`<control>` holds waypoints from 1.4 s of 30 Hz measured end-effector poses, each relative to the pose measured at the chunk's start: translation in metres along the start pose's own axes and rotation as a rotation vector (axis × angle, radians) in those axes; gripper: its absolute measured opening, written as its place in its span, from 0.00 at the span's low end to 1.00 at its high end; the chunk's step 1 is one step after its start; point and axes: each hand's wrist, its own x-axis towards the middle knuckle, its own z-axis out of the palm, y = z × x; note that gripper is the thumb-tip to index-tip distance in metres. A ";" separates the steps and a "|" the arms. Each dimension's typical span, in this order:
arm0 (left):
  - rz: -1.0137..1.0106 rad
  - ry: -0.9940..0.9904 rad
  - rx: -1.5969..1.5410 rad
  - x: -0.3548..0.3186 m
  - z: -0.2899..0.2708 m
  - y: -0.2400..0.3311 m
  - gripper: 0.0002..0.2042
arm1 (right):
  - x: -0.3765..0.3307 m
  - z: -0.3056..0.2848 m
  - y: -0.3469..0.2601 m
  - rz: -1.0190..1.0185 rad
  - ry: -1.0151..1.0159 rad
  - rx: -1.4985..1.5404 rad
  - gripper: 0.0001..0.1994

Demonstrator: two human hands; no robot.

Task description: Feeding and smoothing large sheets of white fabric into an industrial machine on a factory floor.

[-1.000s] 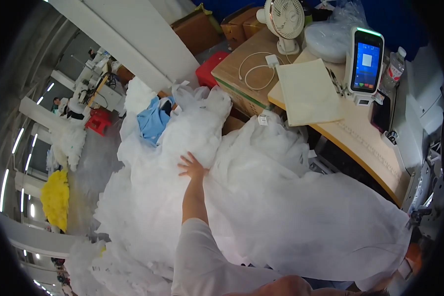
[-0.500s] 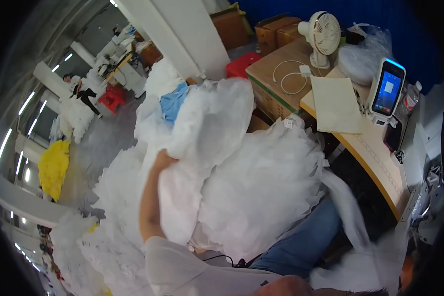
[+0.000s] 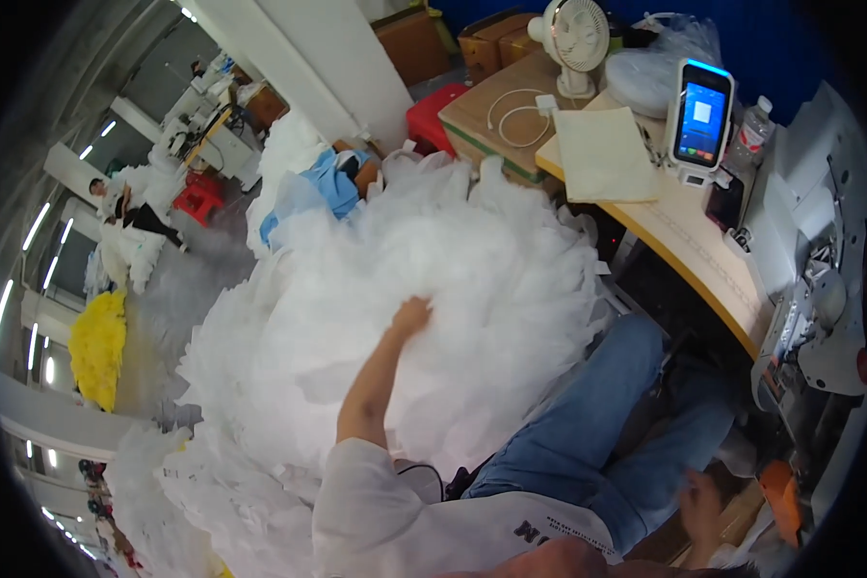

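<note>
A large heap of sheer, ruffled white fabric (image 3: 491, 241) fills the middle, left of my legs. My left hand (image 3: 414, 316) is pressed into the heap with its fingers curled on a fold of the cloth. At the lower right, beside my jeans-clad knee, my right hand (image 3: 700, 506) is low and smeared by motion, so its fingers cannot be read. An orange thing (image 3: 780, 501) lies to the right of it. Light blue cloth (image 3: 332, 183) lies at the far edge of the heap.
A wood-topped table (image 3: 684, 250) at the right bears a touchscreen device (image 3: 700, 116), a bottle (image 3: 749, 130) and a pale sheet (image 3: 607, 154). A fan (image 3: 576, 43) stands on a cardboard box (image 3: 482, 116). Grey machinery (image 3: 819, 318) borders the right. Beyond are a person (image 3: 135, 212) and a yellow pile (image 3: 98, 347).
My left hand has moved right and nearer across the heap, and the raised white fabric has settled down. A white strip by my right leg is gone, and my right hand now shows.
</note>
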 end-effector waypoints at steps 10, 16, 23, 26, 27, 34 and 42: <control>0.496 0.067 -0.500 -0.250 -0.052 0.193 0.25 | 0.181 0.111 -0.190 -0.173 -0.236 1.093 0.34; 0.534 -0.213 -0.530 -0.237 -0.092 0.220 0.22 | 0.186 0.128 -0.199 -0.029 -0.120 0.947 0.29; 0.926 -0.071 -0.361 -0.086 -0.109 0.322 0.18 | 0.063 0.027 -0.102 -0.367 0.284 0.479 0.16; 1.168 -0.456 -0.258 -0.093 -0.086 0.359 0.16 | 0.006 0.016 -0.047 -0.126 0.455 0.412 0.16; 1.240 -0.468 -0.223 -0.104 -0.082 0.365 0.15 | -0.015 0.016 -0.030 -0.037 0.519 0.393 0.17; 1.263 -0.164 -0.196 -0.189 -0.077 0.368 0.15 | -0.050 0.026 0.029 0.385 0.223 0.493 0.28; 1.117 -0.314 -0.237 -0.204 -0.089 0.358 0.17 | 0.077 -0.001 -0.021 0.248 -0.545 0.551 0.33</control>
